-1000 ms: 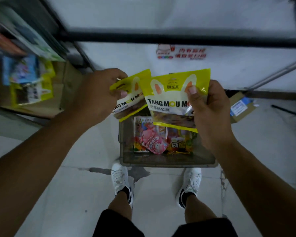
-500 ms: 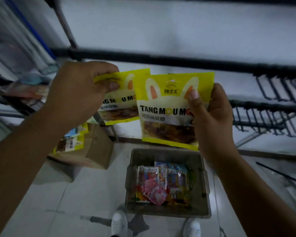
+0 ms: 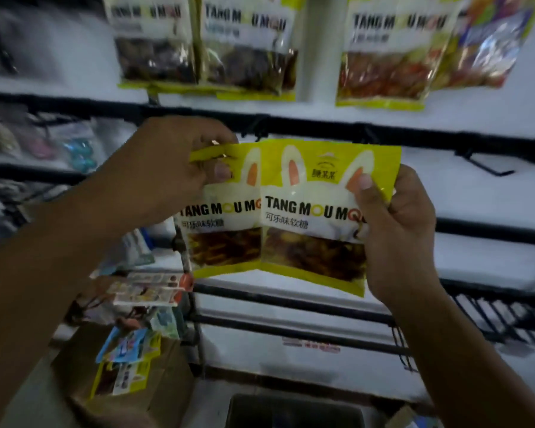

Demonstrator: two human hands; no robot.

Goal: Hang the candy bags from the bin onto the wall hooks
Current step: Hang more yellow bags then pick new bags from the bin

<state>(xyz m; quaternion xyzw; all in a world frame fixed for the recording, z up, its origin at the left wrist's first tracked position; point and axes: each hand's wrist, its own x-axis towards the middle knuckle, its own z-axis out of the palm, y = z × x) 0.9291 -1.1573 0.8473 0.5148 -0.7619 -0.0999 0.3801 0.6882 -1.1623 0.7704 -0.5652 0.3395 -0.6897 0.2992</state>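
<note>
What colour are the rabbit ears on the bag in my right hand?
White with orange centres, on the yellow-green bag; the head view shows it best.

Dim, bluish light is falling evenly; motion blur is smearing the hanging yellow plastic bags (image 3: 247, 44) and wide-angle edges.

Wall rack (image 3: 322, 131) (hung candy bags (image 3: 247, 47))

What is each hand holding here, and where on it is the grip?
Left hand pinches the top edge of the rear candy bag; right hand grips the upper right side of the front candy bag.
</note>
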